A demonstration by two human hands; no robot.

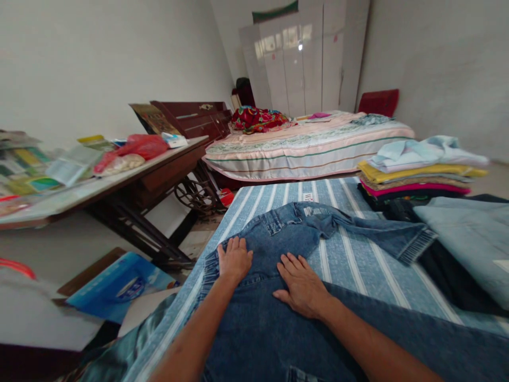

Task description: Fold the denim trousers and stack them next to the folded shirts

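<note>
A pair of blue jeans lies spread over the blue-and-white striped sheet. Its gathered elastic waistband is at the left and the legs run to the right; the far leg ends in a ribbed cuff. My left hand rests on the denim beside the waistband, fingers stretched out. My right hand lies flat near the crotch of the jeans, palm down with the fingers apart. Neither hand grips the cloth. The end of the near leg runs out of view on the right.
Folded clothes are stacked at the right, with light-blue denim and black clothing in front. A sewing-machine table holding bags and packets stands left, above a blue package. Behind is another bed, then a wardrobe.
</note>
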